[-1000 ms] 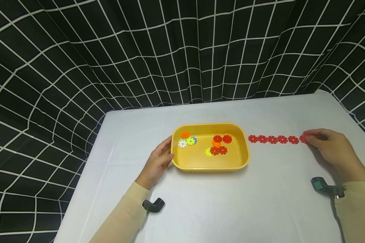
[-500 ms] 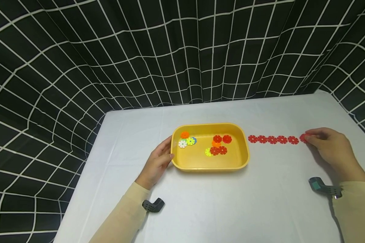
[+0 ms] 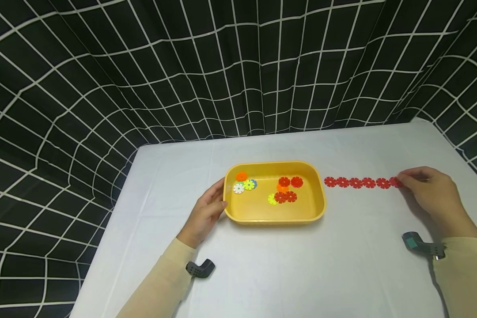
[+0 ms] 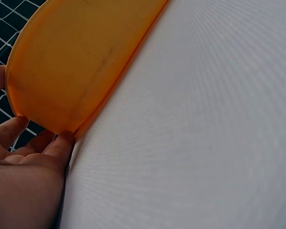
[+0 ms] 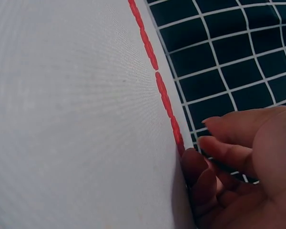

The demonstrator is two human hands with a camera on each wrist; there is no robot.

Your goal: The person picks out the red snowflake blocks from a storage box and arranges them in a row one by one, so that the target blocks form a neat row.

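Note:
A yellow plastic tray [image 3: 258, 213] stands on the white table. My left hand [image 3: 203, 215] grips its left end, thumb at the rim; in the left wrist view the fingers press against the tray's end wall [image 4: 62, 71]. To the tray's right, several notched red snowflake discs [image 3: 356, 183] lie flat in a row, edge to edge. At the right end of that row, my right hand [image 3: 435, 194] has its thumb and fingertips on the last red snowflake disc [image 3: 395, 181], partly covering it. In the right wrist view the row appears edge-on, as a thin red line [image 5: 166, 98].
Inside the tray lie more discs: an orange disc [image 3: 241, 176], a white disc [image 3: 238, 188], a yellow disc [image 3: 248, 184] and several red discs [image 3: 297, 182]. Black curtains with white grid lines [image 3: 258, 66] surround the table's [image 3: 294, 269] back and sides.
The last red disc, held slightly raised before, now lies flat in line with the row. My right hand has shifted only a little; the left hand and tray stayed put.

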